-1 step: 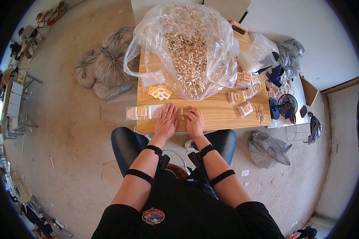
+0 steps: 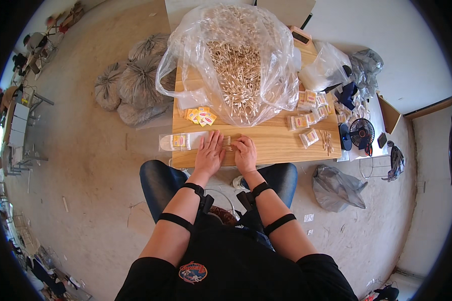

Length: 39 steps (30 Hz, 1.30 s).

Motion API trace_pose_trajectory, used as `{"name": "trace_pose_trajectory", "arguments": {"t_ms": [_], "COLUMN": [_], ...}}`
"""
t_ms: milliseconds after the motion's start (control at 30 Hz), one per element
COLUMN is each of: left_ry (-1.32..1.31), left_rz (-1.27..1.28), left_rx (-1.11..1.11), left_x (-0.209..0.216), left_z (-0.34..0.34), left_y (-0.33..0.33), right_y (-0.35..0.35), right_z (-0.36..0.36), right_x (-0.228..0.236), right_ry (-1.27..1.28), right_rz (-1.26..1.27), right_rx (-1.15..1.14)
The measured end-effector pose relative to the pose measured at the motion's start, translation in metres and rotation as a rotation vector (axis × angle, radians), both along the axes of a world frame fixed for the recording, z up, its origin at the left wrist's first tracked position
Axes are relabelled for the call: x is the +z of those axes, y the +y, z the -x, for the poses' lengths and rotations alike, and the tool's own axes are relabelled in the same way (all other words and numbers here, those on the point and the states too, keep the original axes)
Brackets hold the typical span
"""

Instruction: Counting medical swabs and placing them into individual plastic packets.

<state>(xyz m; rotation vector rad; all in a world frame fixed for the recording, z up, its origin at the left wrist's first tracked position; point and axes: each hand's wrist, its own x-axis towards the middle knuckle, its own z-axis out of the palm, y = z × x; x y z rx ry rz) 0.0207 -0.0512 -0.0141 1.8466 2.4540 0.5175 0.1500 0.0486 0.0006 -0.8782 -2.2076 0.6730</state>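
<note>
Between my hands, a short row of cotton swabs (image 2: 227,143) lies on the wooden table near its front edge. My left hand (image 2: 209,154) rests flat with fingers stretched out, beside the row's left side and over the end of a white strip (image 2: 198,137). My right hand (image 2: 245,154) has its fingers bent and pinched together at the row's right side; its fingertips are partly hidden. Left of my left hand, a clear bag holding swabs and a yellow card (image 2: 180,142) lies on the strip. Several yellow-and-white cards (image 2: 202,116) lie just beyond.
A big open plastic bag of loose swabs (image 2: 238,75) fills the table's far part. Filled swab packs (image 2: 309,137) and a few loose swabs (image 2: 327,142) lie at the right. A small fan (image 2: 361,132) stands on a side table. Grey sacks (image 2: 141,83) sit on the floor left.
</note>
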Motion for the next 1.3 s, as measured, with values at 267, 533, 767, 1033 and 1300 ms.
{"name": "trace_pose_trajectory", "arguments": {"t_ms": [267,533,767,1033,1300], "left_ry": [-0.012,-0.003,0.001,-0.005,-0.003], "left_rz": [-0.037,0.000,0.024,0.012,-0.033], "left_rx": [-0.009,0.001,0.002,0.003,0.006], "left_x": [0.001,0.000,0.002,0.001,0.003], "left_z": [0.000,0.001,0.000,0.000,0.002], "left_y": [0.000,0.000,0.000,0.001,0.001], "right_y": [0.001,-0.002,-0.002,-0.003,0.002], "right_z": [-0.001,0.002,0.001,0.004,0.010], "right_x": [0.000,0.002,0.002,0.005,0.002], "right_ry": [-0.015,-0.044,-0.055,-0.066,-0.104], "right_rz": [-0.014,-0.026,-0.005,-0.069,-0.086], "right_rx": [0.008,-0.012,-0.011,-0.038,-0.048]}}
